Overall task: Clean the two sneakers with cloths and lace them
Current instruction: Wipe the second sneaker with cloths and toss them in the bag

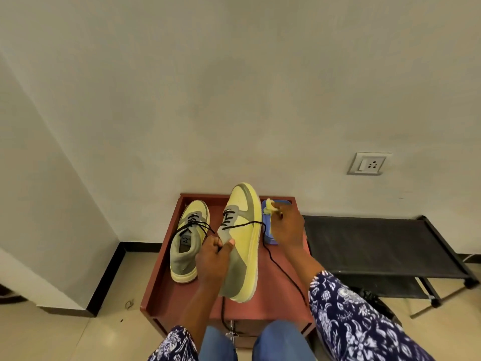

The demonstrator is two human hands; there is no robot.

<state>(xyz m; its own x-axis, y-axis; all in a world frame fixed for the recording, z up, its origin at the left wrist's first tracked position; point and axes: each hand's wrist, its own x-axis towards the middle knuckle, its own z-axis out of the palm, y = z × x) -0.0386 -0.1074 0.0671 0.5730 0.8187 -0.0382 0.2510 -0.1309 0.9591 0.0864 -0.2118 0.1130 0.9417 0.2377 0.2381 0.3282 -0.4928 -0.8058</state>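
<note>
The left hand props the tilted sneaker on the tabletop, fingers closed on its collar. The right hand fingers pinch, apparently, the black lace beside it. The limp, light lace is best held near its stiff tip. The second sneaker sits left.
</note>
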